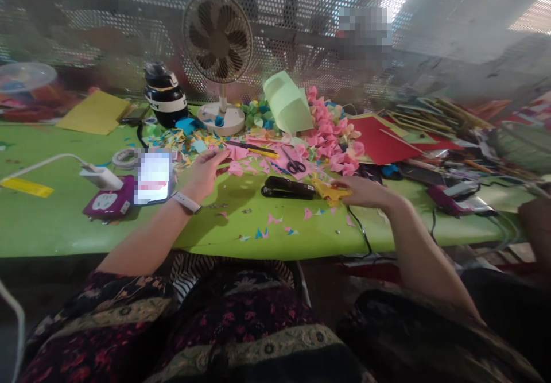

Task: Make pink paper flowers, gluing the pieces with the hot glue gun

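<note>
My left hand point(205, 169) reaches over the edge of the scrap pile, thumb and fingers apart, its fingertips close to pink paper pieces point(236, 168). Whether it touches one I cannot tell. A yellow glue gun point(328, 191) with a black cord lies under the fingers of my right hand point(364, 192), which closes around its near end. Just left of the glue gun sits a black stapler point(288, 188). Behind it are black-handled scissors point(295, 166) and a yellow-and-black cutter point(253, 149) on the paper. Pink paper flowers point(329, 127) are heaped farther back.
A lit phone point(152, 177) leans by a purple power box point(109, 199) with a white charger. Behind stand a fan point(218, 41) and a black bottle point(166, 99). Red paper point(379, 139) and stacked strips lie right. Another person's arm point(536, 228) shows at the right edge.
</note>
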A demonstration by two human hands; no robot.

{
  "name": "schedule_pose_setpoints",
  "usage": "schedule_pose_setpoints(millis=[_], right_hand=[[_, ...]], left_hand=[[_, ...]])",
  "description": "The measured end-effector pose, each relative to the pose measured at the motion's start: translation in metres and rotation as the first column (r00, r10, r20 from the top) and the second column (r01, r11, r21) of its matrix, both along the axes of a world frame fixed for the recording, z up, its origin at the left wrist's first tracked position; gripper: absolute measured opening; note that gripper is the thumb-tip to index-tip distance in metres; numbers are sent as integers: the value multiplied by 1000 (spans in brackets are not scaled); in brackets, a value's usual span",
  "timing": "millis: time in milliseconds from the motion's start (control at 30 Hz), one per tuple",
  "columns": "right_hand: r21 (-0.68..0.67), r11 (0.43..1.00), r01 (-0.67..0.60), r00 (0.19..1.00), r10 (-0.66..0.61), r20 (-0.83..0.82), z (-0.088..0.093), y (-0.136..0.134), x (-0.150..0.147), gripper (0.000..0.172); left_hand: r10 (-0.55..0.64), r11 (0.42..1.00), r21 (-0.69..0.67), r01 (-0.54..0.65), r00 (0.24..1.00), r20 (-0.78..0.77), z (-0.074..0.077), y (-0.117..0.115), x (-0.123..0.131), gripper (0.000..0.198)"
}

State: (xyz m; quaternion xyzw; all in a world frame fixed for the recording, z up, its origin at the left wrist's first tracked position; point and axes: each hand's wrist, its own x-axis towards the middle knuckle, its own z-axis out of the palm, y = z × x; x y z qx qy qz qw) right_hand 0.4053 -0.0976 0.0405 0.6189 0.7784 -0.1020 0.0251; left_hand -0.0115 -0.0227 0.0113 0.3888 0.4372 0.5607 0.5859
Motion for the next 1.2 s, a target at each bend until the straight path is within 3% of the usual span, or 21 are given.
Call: schedule_pose_setpoints(millis=[167, 300, 400, 500, 633, 700, 833, 967, 1033, 1100, 1200], right_hand=[[242, 970, -36, 995, 57, -81, -35, -23, 6, 52], [366, 931, -11, 980, 83, -181, -46, -43, 12, 51], [469, 873, 135, 973, -26, -231, -47, -61, 22, 48], [541, 766, 346, 934, -226, -276, -45, -75, 36, 49], [531, 667, 523, 851, -445, -280, -47, -81, 55, 46], [480, 672, 563, 820, -525, -227, -49, -80, 61, 46], [361, 751, 553, 818, -571, -66, -44, -76, 61, 45], [424, 715, 556, 805, -591, -60, -19, -60, 47, 53], [420, 725, 546, 819, -568, -83, -6, -40, 40, 60], [393, 788, 474, 860, -510, -16, 2, -13, 38, 66], [250, 880, 403, 902, -428, 51, 4, 38, 40, 69]], left_hand=[[-20, 1000, 4, 19, 1000, 10, -4, 2, -1, 31], [-9, 1000, 5, 9, 1000, 12, -6, 3, -3, 34], [-11, 1000, 13, 11, 1000, 24, -6, 3, -3, 32], [-16, 1000, 16, 16, 1000, 22, -6, 3, -3, 29], [-15, 1000, 21, 15, 1000, 24, -6, 2, -4, 28], [-9, 1000, 22, 9, 999, 31, -5, 2, -4, 29], [-7, 1000, 11, 7, 1000, 19, -5, 2, -3, 32], [-12, 1000, 14, 12, 1000, 8, -5, 2, -2, 32], [-24, 1000, 15, 24, 1000, 8, -5, 1, -2, 31], [-27, 1000, 10, 27, 1000, 9, -5, 0, -2, 30], [-9, 1000, 4, 9, 1000, 6, -4, 0, -2, 30]])
